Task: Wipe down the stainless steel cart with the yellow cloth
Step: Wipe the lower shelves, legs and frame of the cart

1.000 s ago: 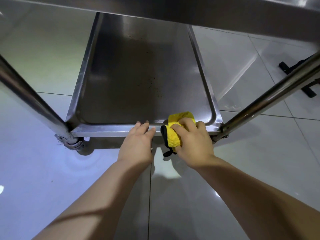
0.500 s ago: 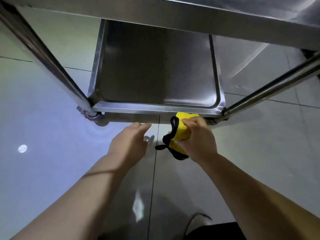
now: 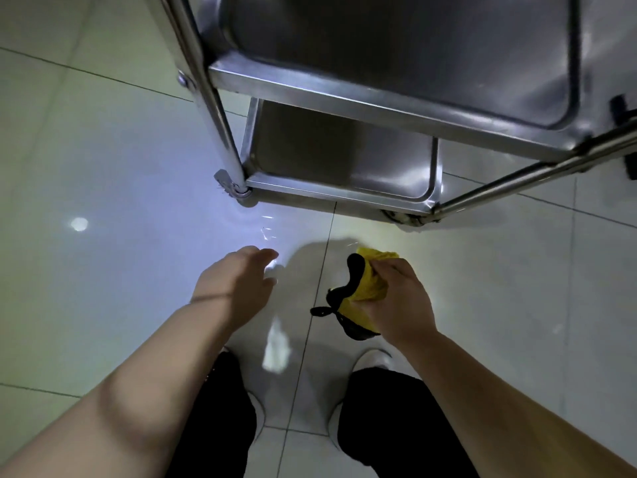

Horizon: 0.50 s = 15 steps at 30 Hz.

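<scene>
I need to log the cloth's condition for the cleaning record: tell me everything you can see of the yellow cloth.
The yellow cloth is a soft, plush-looking fabric, bright yellow with a black trim along its edge and a small black loop or tag hanging at its lower left. It is bunched up, not spread flat, and gripped in the right hand, whose fingers curl over its top. It is held in the air above the tiled floor, apart from the cart and from the left hand. Whether it is wet or dirty cannot be told.

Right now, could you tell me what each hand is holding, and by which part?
The right hand grips the bunched yellow cloth around its middle, its black edge hanging free. The left hand is open and holds nothing.
</scene>
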### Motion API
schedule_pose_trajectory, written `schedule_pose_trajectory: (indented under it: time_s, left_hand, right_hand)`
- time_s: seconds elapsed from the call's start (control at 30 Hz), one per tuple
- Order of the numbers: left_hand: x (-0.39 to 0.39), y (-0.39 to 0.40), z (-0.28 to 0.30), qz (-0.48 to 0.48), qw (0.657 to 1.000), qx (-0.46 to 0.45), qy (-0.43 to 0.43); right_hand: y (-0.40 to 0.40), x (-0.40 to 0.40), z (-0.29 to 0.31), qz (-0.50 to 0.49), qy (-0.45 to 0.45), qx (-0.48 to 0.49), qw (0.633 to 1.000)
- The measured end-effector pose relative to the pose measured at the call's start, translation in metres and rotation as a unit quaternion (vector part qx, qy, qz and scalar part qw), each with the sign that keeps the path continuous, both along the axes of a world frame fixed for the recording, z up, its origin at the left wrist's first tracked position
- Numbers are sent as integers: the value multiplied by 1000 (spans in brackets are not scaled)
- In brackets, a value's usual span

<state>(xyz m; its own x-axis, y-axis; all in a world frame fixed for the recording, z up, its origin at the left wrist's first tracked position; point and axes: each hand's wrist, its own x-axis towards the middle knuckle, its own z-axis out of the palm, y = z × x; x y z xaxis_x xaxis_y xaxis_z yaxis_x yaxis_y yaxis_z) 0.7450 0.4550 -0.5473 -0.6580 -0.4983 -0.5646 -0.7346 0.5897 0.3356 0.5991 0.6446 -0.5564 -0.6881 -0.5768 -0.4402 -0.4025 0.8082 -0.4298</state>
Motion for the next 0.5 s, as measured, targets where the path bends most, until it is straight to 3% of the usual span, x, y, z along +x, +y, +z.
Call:
schedule_pose_trajectory:
  time_s: [0.3, 0.5]
  left_hand:
    - [63, -28, 154, 115, 991, 20, 69]
    - [100, -65, 233, 170, 978, -18, 118]
  right_hand:
    - [-41, 42, 145, 25, -11, -18, 999]
    - [-87, 65, 221, 71, -24, -48, 996]
